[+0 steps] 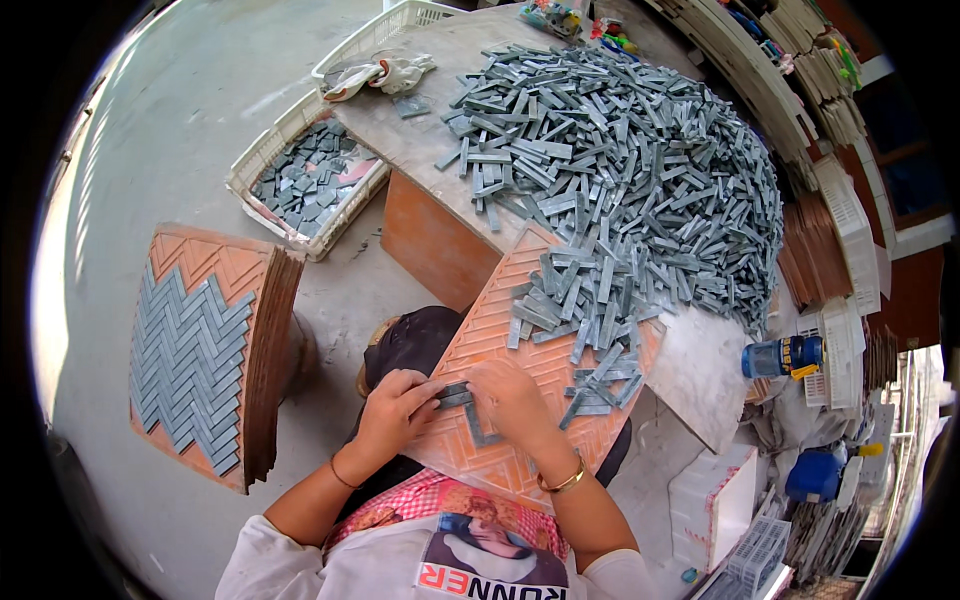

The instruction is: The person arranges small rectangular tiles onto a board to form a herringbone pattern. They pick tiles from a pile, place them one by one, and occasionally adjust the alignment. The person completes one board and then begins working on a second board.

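An orange board (470,352) with raised herringbone ridges lies tilted across my lap, its far end on the worktable. Near its left edge, a few grey stone strips (480,428) sit in the grooves. My left hand (398,405) has its fingers pinched together at the end of a dark grey strip (454,391). Close beside it, my right hand (510,402) bends over the strips with curled fingers; its fingertips are partly hidden, and what they hold cannot be made out. Loose strips (600,385) lie scattered on the board's right part.
A large heap of grey strips (620,170) covers the worktable (420,150). At left, stacked orange boards (262,370) carry a herringbone sheet of strips (190,350). A white basket (318,240) holds square tile pieces. A blue bottle (785,356) and a white box (712,505) are at right.
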The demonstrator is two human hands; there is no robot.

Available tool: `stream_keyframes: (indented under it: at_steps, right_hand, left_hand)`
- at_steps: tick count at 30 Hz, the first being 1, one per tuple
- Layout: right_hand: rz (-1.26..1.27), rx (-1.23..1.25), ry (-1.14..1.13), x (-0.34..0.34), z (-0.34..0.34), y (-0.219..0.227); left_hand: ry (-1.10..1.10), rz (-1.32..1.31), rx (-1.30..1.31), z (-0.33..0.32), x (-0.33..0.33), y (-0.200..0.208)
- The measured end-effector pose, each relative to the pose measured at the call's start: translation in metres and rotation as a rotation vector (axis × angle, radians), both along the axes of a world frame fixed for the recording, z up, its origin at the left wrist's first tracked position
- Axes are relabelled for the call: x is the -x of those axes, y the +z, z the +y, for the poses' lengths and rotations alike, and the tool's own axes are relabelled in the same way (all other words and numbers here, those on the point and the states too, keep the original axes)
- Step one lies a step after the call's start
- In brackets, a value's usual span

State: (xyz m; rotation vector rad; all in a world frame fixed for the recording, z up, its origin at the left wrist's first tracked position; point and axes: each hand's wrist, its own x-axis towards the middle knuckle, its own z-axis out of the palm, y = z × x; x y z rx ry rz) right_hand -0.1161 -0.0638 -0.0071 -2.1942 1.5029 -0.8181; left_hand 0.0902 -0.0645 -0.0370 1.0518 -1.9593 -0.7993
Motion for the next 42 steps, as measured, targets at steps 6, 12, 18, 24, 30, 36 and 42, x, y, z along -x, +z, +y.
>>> stream_keyframes:
  at_steps: [6,12,18,24,30,36,42]
  right_hand:
    - [0.065,-0.023,-0.502,0.017,-0.013,-0.001]
    - [-0.197,-0.081,-0.593,0.016,-0.008,-0.013]
    - [-0.49,-0.436,-0.388,0.031,0.005,-0.003]
    - [-0.308,-0.456,-0.359,0.022,0.0,-0.005]
    - [-0.167,-0.213,-0.231,0.009,-0.007,0.006]
    - [-0.07,-0.263,-0.191,0.0,-0.01,0.009]
    - [-0.049,-0.1,-0.269,0.006,-0.012,0.008]
  left_hand:
    - [-0.055,-0.014,0.007,-0.005,0.001,-0.004]
    - [-0.039,0.017,-0.093,-0.002,-0.002,0.002]
    - [0.02,0.092,-0.193,0.003,-0.007,-0.005]
    - [0.02,0.085,-0.2,-0.001,-0.006,-0.002]
    - [0.029,0.106,-0.215,-0.001,-0.006,-0.002]
    - [0.019,0.107,-0.204,-0.006,0.0,0.0]
    - [0.0,0.006,-0.071,-0.01,0.003,-0.001]
